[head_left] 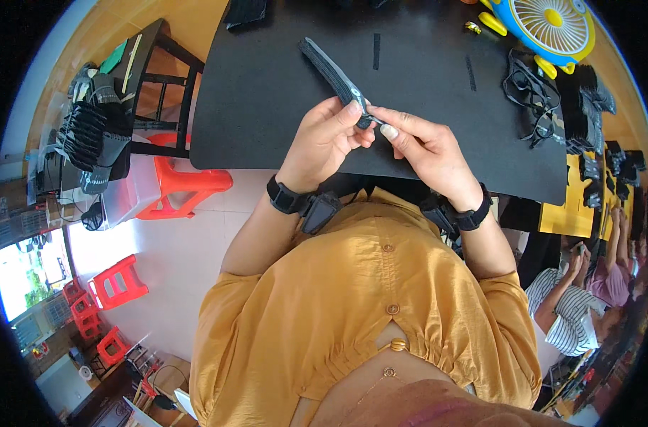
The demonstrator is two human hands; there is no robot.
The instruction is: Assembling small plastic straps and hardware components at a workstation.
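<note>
My left hand (325, 129) is closed around the lower part of a folded black and grey fabric strap (329, 70). The strap slants up and to the left over the black table (267, 121), and a small pale round mark shows near my thumb. Meeting it from the other side, my right hand (425, 142) pinches the strap's near end between thumb and fingers. The fingertips hide exactly what is gripped there. Both hands are above the table's near edge, almost touching each other.
Short black strips (376, 52) lie on the table beyond my hands. At the right are tangled black straps (532, 96) and a blue and yellow fan (551, 28). Strap bundles (85, 135) sit left, near a red stool (185, 186). Another person (566, 306) works at the right.
</note>
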